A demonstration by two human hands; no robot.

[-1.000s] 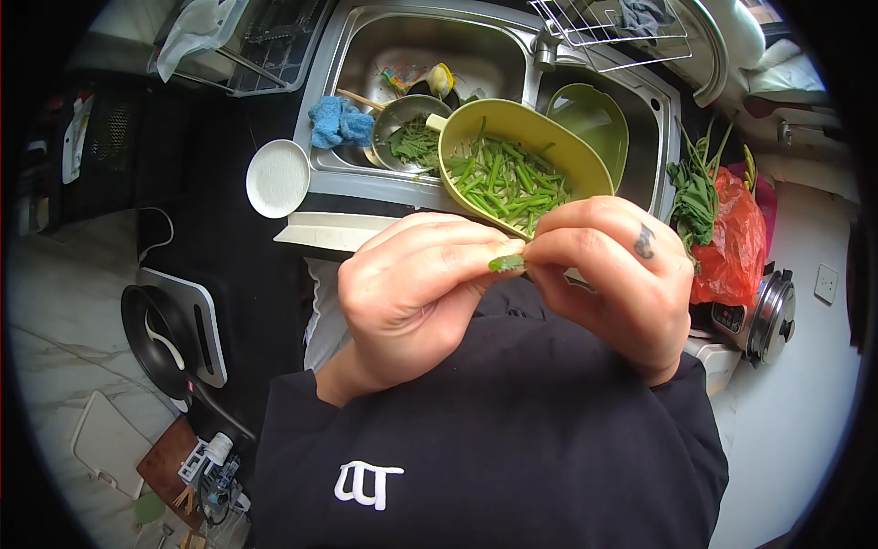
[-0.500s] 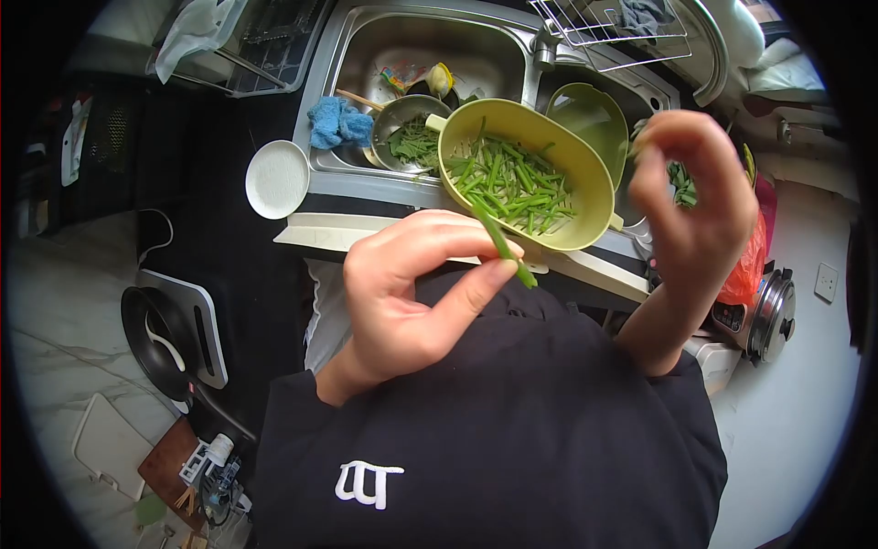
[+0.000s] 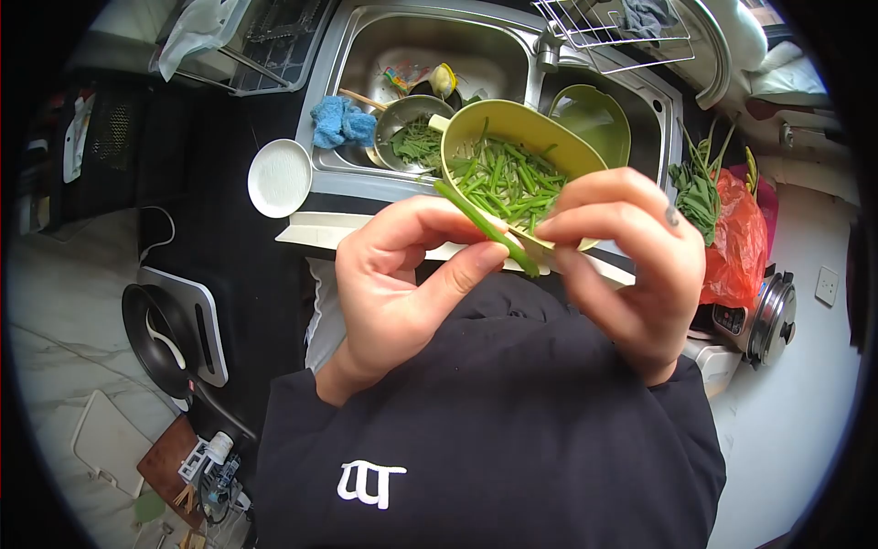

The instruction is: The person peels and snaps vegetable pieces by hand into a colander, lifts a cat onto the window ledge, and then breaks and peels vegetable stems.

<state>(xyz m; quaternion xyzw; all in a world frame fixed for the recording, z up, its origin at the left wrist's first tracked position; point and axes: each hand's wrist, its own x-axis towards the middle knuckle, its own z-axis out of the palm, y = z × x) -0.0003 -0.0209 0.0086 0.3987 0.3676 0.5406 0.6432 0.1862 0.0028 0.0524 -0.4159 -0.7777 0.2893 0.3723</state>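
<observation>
Green stem (image 3: 485,222) pinched between thumb and fingers of my left hand (image 3: 389,288) — my right hand (image 3: 636,261), half curled beside it, is too blurred to tell any grip. Ahead, short pieces (image 3: 512,178) already fill part of a basin (image 3: 562,142); beyond my right, leafy stalks (image 3: 697,203) look undone.

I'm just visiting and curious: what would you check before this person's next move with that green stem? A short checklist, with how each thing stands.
1. Left hand grips the green stem: ok, pinched at thumb and finger.
2. Right hand touches the stem: not ok, a gap shows.
3. Right hand holds nothing: cannot tell, its fingertips are blurred.
4. Yellow-green basin close by: ok, just beyond the hands.
5. Leaves kept in the metal bowl: ok.
</observation>
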